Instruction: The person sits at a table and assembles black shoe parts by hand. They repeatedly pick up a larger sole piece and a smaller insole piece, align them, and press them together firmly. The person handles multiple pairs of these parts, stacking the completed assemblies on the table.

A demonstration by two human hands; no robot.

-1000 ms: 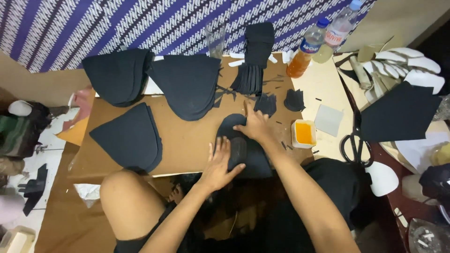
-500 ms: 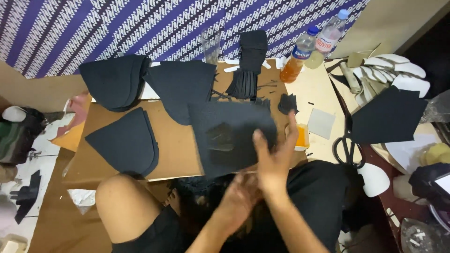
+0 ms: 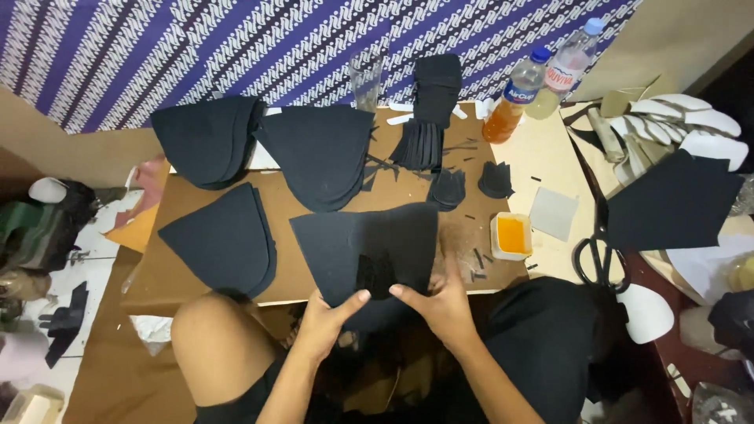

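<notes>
Both hands hold a large black fabric piece [image 3: 353, 247] up over the near edge of the brown board [image 3: 306, 235]. My left hand [image 3: 326, 322] pinches its lower edge from the left, thumb on top. My right hand [image 3: 440, 302] grips the lower edge from the right. A smaller, darker patch sits on the piece just above my thumbs.
Stacks of black curved pieces [image 3: 208, 141] [image 3: 322, 153] [image 3: 224, 239] lie on the board. Small black cut parts [image 3: 448, 188] and a tall stack [image 3: 432, 102] sit further back. A yellow glue tub [image 3: 510, 235], scissors [image 3: 593, 251], two bottles [image 3: 514, 98] and white soles [image 3: 683, 118] are on the right.
The black piece was lifted from under my hands and now hangs lower and nearer. Both hands shifted to its bottom edge, thumbs meeting at the dark patch.
</notes>
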